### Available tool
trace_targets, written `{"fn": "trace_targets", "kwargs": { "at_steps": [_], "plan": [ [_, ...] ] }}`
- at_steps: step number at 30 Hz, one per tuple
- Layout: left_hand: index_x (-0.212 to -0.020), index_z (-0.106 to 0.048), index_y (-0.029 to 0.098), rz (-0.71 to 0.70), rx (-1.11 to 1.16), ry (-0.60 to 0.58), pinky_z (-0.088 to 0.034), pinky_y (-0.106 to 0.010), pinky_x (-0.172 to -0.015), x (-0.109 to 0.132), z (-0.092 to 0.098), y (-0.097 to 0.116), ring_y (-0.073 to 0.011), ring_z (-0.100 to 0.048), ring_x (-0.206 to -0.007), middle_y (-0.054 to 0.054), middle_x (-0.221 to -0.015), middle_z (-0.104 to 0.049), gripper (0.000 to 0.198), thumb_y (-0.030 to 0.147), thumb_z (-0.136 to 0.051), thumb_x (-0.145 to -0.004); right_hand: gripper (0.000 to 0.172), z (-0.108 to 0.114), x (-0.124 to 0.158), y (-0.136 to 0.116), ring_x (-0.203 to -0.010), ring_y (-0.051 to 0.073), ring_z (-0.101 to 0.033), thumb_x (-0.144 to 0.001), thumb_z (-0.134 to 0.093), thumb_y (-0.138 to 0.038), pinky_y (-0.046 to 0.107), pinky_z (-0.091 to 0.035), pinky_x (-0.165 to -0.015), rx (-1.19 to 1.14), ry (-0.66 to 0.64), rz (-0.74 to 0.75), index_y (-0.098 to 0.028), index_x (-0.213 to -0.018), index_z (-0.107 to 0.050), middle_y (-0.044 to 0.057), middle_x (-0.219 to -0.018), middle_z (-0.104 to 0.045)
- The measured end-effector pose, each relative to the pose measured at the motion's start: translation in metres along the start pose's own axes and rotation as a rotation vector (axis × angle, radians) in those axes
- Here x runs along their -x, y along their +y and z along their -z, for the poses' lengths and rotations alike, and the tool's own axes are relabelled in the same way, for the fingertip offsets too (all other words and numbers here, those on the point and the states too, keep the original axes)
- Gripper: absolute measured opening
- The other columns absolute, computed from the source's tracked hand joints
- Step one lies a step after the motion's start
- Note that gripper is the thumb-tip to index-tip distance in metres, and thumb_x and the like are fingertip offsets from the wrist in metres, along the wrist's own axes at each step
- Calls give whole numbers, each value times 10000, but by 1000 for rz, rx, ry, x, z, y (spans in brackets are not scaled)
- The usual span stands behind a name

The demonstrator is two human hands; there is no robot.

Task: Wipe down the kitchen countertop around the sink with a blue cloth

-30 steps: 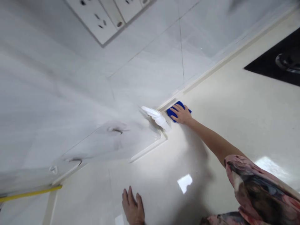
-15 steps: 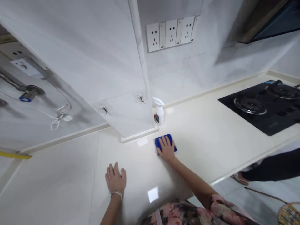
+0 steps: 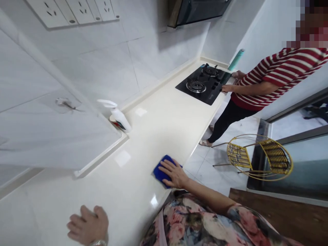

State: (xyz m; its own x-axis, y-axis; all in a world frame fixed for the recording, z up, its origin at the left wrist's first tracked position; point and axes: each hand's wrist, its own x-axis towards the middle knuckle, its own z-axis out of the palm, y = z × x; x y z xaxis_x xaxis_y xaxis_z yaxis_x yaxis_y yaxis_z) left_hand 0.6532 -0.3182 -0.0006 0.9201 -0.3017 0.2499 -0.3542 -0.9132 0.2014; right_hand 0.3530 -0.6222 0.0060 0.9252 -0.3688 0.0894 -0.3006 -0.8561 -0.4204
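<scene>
Under my right hand is a folded blue cloth, pressed flat against the cream countertop near its front edge. The fingers lie over the cloth with slight gaps between them. My left hand is at the lower left, over the counter, its fingers spread and holding nothing. It looks a little blurred, and I cannot tell whether it touches the surface. Behind the cloth, a white spray bottle leans in the corner by the wall pillar, partly covering a small round container with red on it.
A black gas hob is set into the counter's far end. Beside it stands a person in a striped shirt, hands at its edge, near a green tube. A yellow woven chair is on the floor. Wall sockets are above.
The view has swung right, bringing the person and chair into sight. My right hand has drawn the blue cloth toward the counter's front edge. My left hand stays spread.
</scene>
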Motion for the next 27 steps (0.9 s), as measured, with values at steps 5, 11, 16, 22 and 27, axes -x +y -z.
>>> {"fn": "trace_targets", "kwargs": {
  "at_steps": [5,11,16,22,27],
  "plan": [
    [-1477,-523,87,8,-14,-11,-401,-761,-1007,-2,-1,-2,-542,-411,-1408,-325,-1509,-477,735,460,-432,-849,642,45,5,103,-1584,303,-339,-1030,-528,-491,530,-188,-1308,191,91,-308,-297,-1638,-453,58,-1716,-400],
    [-1529,-478,117,39,-15,-52,-373,-735,-1078,-1,7,4,-501,-370,-1467,-299,-1559,-443,725,475,-385,-906,611,104,1,226,-1577,305,-316,-1092,-383,-487,576,-276,-1244,333,167,-741,-230,-1644,-434,128,-1716,-385],
    [-1519,-488,112,42,-8,-56,-373,-739,-1067,0,11,8,-508,-372,-1456,-303,-1552,-447,718,457,-404,-895,702,103,-18,236,-1593,371,-222,-1114,-250,-504,681,-242,-1196,348,190,-862,-78,-1661,-359,252,-1718,-312],
    [-1480,-524,108,36,8,-34,-380,-754,-1027,-1,7,4,-532,-397,-1415,-306,-1495,-488,732,473,-433,-852,702,50,-19,125,-1616,354,-213,-1045,-448,-485,632,-160,-1286,337,167,-649,-152,-1660,-388,156,-1749,-304],
    [-1520,-492,128,32,41,5,-378,-766,-1042,3,2,2,-533,-379,-1438,-293,-1538,-463,750,475,-455,-856,770,3,-5,18,-1633,370,-176,-1008,-518,-512,637,-70,-1306,237,114,-320,-180,-1682,-349,140,-1766,-264]
  ]
}}
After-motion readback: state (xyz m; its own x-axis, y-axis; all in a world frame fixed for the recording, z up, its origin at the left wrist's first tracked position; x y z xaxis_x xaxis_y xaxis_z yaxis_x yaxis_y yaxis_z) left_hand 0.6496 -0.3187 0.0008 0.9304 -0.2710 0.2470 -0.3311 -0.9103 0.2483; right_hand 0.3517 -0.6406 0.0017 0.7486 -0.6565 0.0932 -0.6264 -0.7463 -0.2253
